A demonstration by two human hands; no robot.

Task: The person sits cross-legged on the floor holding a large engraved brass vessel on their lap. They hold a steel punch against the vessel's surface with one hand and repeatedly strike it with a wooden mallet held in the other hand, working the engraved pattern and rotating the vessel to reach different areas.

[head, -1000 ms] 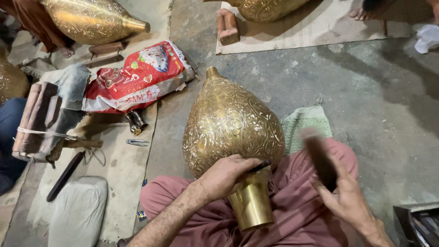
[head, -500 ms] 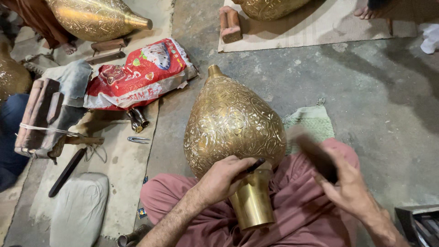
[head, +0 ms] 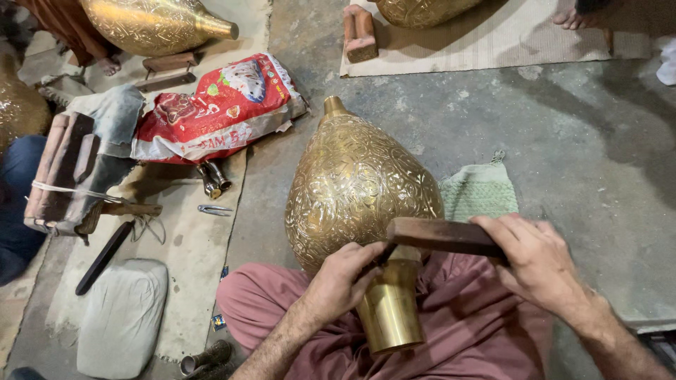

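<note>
Swung down, wooden block [head: 445, 236] meets brass vessel [head: 360, 184]; bare floor [head: 563, 134] rightward

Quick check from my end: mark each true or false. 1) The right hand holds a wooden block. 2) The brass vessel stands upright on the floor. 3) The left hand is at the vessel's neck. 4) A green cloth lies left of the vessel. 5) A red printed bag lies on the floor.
1) True: the right hand grips the wooden block.
2) False: the brass vessel lies tilted across the lap.
3) True: the left hand is there.
4) False: the green cloth lies to its right.
5) True: the red printed bag.
</note>
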